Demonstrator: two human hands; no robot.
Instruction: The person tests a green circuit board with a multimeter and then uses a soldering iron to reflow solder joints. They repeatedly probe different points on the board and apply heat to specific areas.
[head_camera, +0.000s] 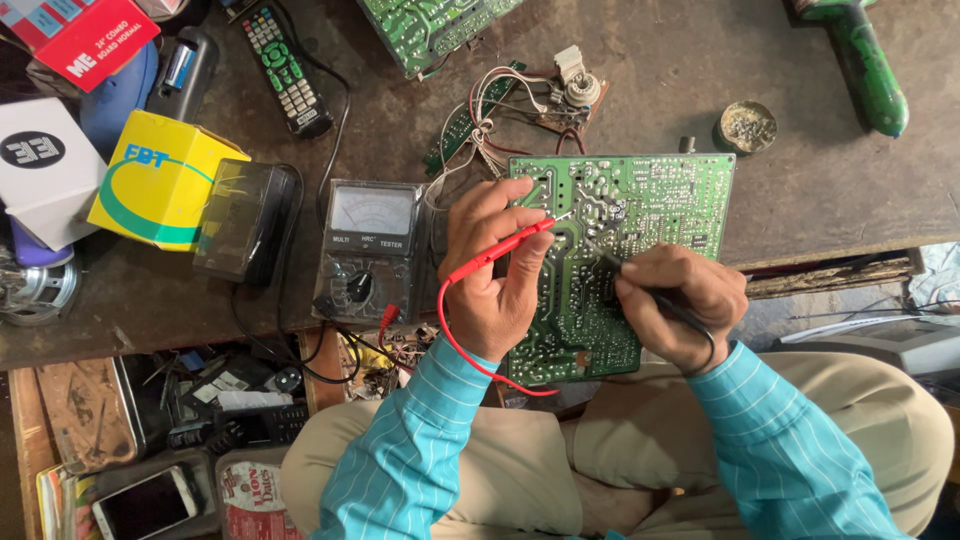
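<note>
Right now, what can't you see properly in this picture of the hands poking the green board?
All in the head view:
- Black probe's tip: hidden under the right hand.
- Circuit board: its middle and lower part are covered by both hands; its tiny parts are too small to tell apart.
- Meter: the needle is too faint to read.
- Red probe in the left hand: whether its tip touches the board is unclear.
- Green-handled tool: cut off by the top edge.

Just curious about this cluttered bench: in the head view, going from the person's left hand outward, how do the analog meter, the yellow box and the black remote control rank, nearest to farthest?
From the left hand:
1. Analog meter, just beside the hand, toward the left of the picture.
2. Yellow box, farther left, past the meter.
3. Black remote control, up at the top left of the bench; plainly farther than the meter, though close to the box in distance.
</note>
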